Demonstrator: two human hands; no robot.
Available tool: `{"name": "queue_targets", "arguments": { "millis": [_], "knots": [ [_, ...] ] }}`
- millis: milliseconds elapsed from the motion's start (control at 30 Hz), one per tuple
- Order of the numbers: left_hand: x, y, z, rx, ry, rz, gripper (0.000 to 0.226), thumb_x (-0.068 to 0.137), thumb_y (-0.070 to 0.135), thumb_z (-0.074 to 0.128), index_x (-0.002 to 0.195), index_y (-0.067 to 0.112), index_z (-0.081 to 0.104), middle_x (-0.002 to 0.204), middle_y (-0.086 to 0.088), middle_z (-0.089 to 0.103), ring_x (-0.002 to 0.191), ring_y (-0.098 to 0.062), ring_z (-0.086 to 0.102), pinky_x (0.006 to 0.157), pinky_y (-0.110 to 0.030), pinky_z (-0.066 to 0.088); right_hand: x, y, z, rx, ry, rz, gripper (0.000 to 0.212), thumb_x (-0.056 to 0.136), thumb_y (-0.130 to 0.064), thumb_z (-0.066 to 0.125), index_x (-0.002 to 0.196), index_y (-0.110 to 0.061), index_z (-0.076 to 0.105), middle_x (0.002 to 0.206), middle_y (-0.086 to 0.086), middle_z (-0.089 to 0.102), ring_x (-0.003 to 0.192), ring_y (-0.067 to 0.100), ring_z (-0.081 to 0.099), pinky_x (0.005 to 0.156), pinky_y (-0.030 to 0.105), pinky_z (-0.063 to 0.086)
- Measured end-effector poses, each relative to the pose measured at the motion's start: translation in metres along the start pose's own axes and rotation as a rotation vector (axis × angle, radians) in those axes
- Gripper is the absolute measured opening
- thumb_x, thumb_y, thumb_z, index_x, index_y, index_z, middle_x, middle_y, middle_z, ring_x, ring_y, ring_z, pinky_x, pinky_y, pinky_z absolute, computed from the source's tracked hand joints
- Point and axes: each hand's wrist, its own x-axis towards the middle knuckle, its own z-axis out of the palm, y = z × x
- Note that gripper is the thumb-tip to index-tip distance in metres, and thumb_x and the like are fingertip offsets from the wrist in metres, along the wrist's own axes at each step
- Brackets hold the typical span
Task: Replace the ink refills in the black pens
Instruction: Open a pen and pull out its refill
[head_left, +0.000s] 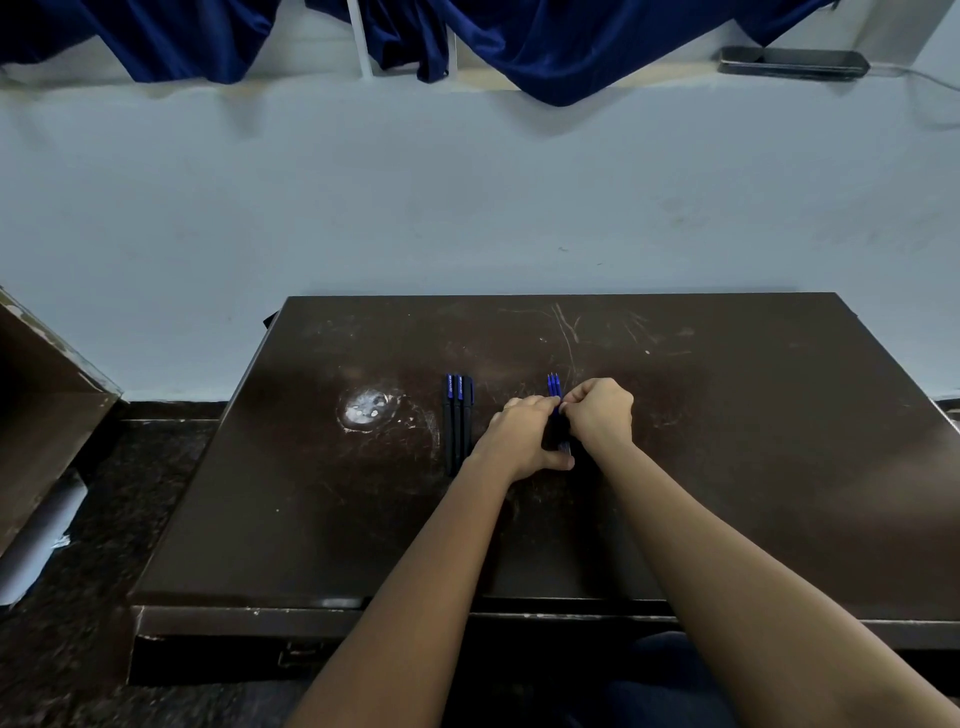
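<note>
Both hands meet mid-table: left hand (522, 436) and right hand (600, 413) pinch the blue refills (554, 385), seemingly to separate one; black pens (457, 421) wait just left.

Three black pens (456, 421) with blue clips, side by side, parallel, flat on the dark table, pointing away, a bunch of blue refills (554, 385) just to their right — tips up, lower ends hidden by hands

A dark brown table (727, 467) shows a scratched, semi-gloss top with a worn whitish patch (366, 409). Matt black pens (457, 421) look plastic. Deep blue cloth (519, 41) has a velvety sheen.
</note>
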Motion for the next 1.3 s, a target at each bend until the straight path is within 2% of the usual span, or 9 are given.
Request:
{"name": "queue_targets", "arguments": {
  "millis": [167, 800, 1300],
  "knots": [
    [0.0007, -0.0001, -0.0001, 0.009, 0.005, -0.001, 0.084, 0.074, 0.037, 0.073, 0.144, 0.016, 0.032, 0.143, -0.004, 0.043, 0.130, -0.026, 0.035, 0.104, -0.041, 0.033, 0.0009, 0.0003, 0.0000, 0.002, 0.000, -0.003, 0.006, 0.086, -0.007, 0.064, 0.085, -0.008, 0.070, 0.093, 0.014, 0.070, 0.086, 0.029, 0.069, 0.078, 0.041, 0.058],
    [0.0029, -0.0032, 0.0025, 0.037, 0.016, -0.021, 0.085, 0.073, 0.045, 0.072, 0.143, 0.015, 0.034, 0.145, -0.005, 0.042, 0.133, -0.027, 0.035, 0.104, -0.042, 0.034, 0.0025, 0.0018, -0.0011, 0.008, 0.007, 0.009, 0.006, 0.085, -0.007, 0.065, 0.081, -0.009, 0.068, 0.093, 0.013, 0.070, 0.086, 0.028, 0.068, 0.076, 0.039, 0.058],
    [0.0030, -0.0059, 0.0016, 0.026, 0.028, -0.015, 0.086, 0.073, 0.046, 0.072, 0.143, 0.013, 0.033, 0.144, -0.007, 0.043, 0.131, -0.027, 0.036, 0.104, -0.041, 0.033, 0.0048, 0.0019, -0.0007, 0.012, 0.016, 0.014, 0.007, 0.086, -0.008, 0.064, 0.089, -0.007, 0.070, 0.095, 0.014, 0.070, 0.088, 0.029, 0.068, 0.078, 0.039, 0.058]
  ]
}}
